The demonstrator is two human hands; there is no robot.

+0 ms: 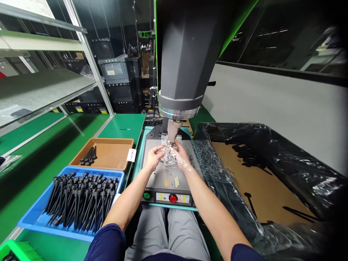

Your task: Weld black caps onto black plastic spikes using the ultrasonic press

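Note:
My left hand (152, 158) and my right hand (181, 154) both pinch a small clear plastic bag (169, 151) with a dark part inside it. They hold it on the grey machine plate (160, 175), directly under the metal horn (173, 129) of the big grey press head (187, 54). The bag's top edge sits just beneath the horn's tip. Fingers of both hands are curled round the bag's sides.
A green button (146, 196) and a red button (173, 198) sit on the machine's front. To the left, a blue tray (29, 214) holds several black rod-shaped parts and a brown tray (114, 154) holds a few. At right stands a black-lined cardboard box (261, 181).

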